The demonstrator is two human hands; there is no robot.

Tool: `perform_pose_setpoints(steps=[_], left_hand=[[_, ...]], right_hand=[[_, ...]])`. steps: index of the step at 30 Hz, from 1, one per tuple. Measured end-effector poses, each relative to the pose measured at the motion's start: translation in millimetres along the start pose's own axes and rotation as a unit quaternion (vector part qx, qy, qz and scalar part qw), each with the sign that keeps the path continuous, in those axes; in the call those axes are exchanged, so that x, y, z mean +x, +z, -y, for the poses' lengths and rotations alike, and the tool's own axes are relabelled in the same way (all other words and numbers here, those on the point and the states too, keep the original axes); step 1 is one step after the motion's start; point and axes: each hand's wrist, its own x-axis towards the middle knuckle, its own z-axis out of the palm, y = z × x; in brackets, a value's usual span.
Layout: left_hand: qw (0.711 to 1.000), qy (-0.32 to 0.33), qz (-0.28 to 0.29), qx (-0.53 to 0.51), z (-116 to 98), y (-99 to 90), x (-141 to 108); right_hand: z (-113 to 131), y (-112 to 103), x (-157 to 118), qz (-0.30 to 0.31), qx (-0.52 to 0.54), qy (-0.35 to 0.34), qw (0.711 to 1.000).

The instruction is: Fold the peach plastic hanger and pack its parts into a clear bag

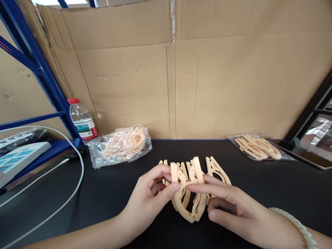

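"What can you count?"

"One bottle with a red cap, and two clear bags: a left bag of curved beige pieces and a right bag of long beige strips. One beige hanger is between the hands; more hangers stand close behind, too overlapped for me to count."

"And the surface, the room?"

"A black table, backed by a cardboard wall. There's a blue frame on the left, with white cable looping onto the table near it. A dark tablet lies far right, beside the right bag."

"The hands?"

"The left hand pinches the hanger's left arm between thumb and fingers. The right hand is half spread: one finger lies across the hanger's right arm, the thumb apart below. Whether it grips, I can't tell."

"Where's that hanger, exactly?"

"Near the table's middle, tips up."
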Motion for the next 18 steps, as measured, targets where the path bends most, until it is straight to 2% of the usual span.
perform_pose_setpoints(steps=[5,15,18], left_hand=[[1.0,0.002,0.011,-0.025,2.8,1.3,-0.5],[0.996,-0.004,0.043,-0.08,-2.6,3.0,-0.5],[0.995,-0.013,0.052,-0.086,-2.6,4.1,-0.9]], right_hand=[[-2.0,0.5,-0.1,-0.002,-0.002,-0.009,1.0],[-9.0,2.9,-5.3,-0.035,-0.036,0.02,0.999],[-7.4,4.1,-5.6,-0.026,-0.047,0.019,0.998]])
